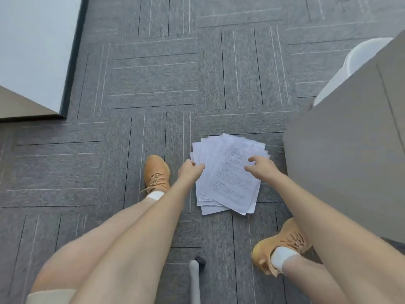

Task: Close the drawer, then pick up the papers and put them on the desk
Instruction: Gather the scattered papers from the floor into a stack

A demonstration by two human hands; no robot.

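A fanned stack of white printed papers (228,185) lies on the grey carpet between my feet. My left hand (190,170) grips the stack's left edge, fingers curled around it. My right hand (260,166) rests on top of the stack near its right edge, fingers bent down on the top sheet. A beige drawer cabinet (346,163) stands just right of the papers; its front is not visible, so I cannot tell whether the drawer is shut. A light desk surface (32,47) fills the upper left corner.
My two feet in tan shoes (156,174) (282,244) stand on either side of the papers. A white bin (359,60) sits behind the cabinet. A chair leg with a caster (196,268) is near the bottom middle. Grey carpet tiles (175,73) stretch ahead.
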